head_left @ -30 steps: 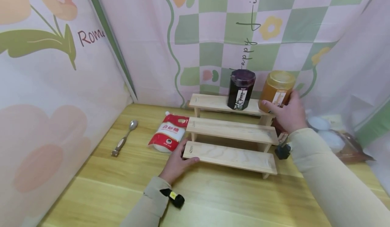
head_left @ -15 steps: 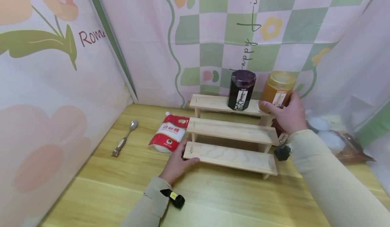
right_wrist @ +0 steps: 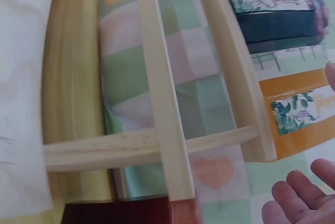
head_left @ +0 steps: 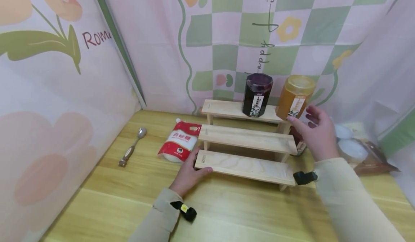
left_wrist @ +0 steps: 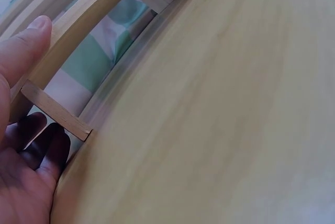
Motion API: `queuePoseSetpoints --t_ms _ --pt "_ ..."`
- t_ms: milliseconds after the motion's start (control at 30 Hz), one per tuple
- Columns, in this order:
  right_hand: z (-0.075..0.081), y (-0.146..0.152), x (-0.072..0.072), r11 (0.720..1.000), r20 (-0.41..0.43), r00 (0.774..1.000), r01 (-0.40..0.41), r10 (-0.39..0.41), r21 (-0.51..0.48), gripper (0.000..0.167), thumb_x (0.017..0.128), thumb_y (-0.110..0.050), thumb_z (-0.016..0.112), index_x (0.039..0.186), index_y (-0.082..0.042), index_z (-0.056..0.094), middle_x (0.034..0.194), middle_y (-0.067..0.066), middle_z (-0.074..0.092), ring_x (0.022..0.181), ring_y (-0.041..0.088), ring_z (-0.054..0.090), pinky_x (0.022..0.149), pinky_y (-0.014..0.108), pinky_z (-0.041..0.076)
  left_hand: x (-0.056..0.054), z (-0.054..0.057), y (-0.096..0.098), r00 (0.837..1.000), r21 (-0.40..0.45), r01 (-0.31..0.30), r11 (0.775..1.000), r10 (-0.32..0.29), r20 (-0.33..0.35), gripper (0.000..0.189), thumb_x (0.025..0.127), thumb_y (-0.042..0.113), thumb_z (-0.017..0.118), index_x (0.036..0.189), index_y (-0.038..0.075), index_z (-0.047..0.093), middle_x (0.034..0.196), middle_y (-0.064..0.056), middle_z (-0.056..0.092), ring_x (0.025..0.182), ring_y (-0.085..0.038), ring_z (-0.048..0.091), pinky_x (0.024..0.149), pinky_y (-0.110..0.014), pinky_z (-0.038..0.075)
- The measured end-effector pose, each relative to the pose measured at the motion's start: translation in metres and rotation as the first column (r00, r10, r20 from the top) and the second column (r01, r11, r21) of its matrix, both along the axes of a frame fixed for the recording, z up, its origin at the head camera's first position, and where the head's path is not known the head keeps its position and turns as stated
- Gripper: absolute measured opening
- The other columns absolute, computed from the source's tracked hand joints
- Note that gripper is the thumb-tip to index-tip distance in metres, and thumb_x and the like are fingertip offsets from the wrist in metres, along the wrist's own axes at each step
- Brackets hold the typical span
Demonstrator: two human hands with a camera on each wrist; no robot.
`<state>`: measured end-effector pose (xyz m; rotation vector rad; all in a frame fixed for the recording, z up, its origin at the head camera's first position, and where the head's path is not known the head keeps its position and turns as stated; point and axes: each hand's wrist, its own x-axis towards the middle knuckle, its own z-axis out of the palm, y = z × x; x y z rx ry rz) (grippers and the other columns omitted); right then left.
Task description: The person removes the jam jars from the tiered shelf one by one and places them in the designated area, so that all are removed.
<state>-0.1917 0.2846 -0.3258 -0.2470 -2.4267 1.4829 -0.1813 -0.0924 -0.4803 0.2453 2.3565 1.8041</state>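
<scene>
Amber jar [head_left: 294, 97] upright, rack [head_left: 248, 139] top-right | right grip [head_left: 319, 135] nearer, unclasped, right of rack | left grip [head_left: 188, 175] pinching rack's front-left

Head view: dark red item [head_left: 300, 148] beside right hand [head_left: 319, 135], partly hidden by wooden rack [head_left: 246, 139]; left hand [head_left: 189, 175], fingertips hidden behind rack.

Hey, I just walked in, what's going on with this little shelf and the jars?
A person's left hand grips the left end of the lowest step of a three-tier pale wooden stand. Their right hand is open beside a yellow-lidded amber glass jar; whether its thumb touches is unclear. That jar stands on the top tier, right of a dark purple faceted jar. A red-and-white plastic bag lies left of the stand.
</scene>
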Motion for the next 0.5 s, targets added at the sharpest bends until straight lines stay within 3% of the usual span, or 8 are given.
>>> queuePoseSetpoints --t_ms 233,400,500 --pt "-0.009 0.002 0.022 0.995 0.014 0.997 0.073 -0.072 -0.071 0.087 0.09 -0.047 0.072 0.158 -0.016 0.028 0.161 0.01 0.033 0.144 0.027 0.035 0.117 0.041 0.032 0.0 0.003 0.0 1.0 -0.005 0.004 1.0 -0.004 0.011 0.096 0.082 0.041 0.082 0.159 0.027 0.027 0.155 -0.006 0.043 0.138 -0.027 0.045 0.113 -0.05 0.037" --pt "-0.013 0.005 0.032 0.987 -0.015 0.995 0.098 -0.101 -0.124 0.078 0.092 -0.035 0.073 0.156 -0.016 0.033 0.158 0.009 0.037 0.141 0.021 0.039 0.113 0.023 0.036 0.0 0.003 0.0 1.0 -0.008 0.002 1.0 -0.002 0.001 0.094 0.083 0.039 0.082 0.159 0.026 0.027 0.154 -0.006 0.044 0.137 -0.027 0.046 0.113 -0.05 0.038" --pt "-0.015 0.006 0.038 0.971 -0.031 0.993 0.107 -0.116 -0.213 0.075 0.092 -0.026 0.074 0.156 -0.016 0.035 0.159 0.008 0.036 0.143 0.019 0.038 0.108 0.016 0.037 0.001 0.002 0.001 1.0 0.003 0.007 1.0 -0.007 -0.012 0.092 0.084 0.037 0.081 0.159 0.026 0.028 0.153 -0.006 0.045 0.136 -0.027 0.047 0.112 -0.05 0.038"
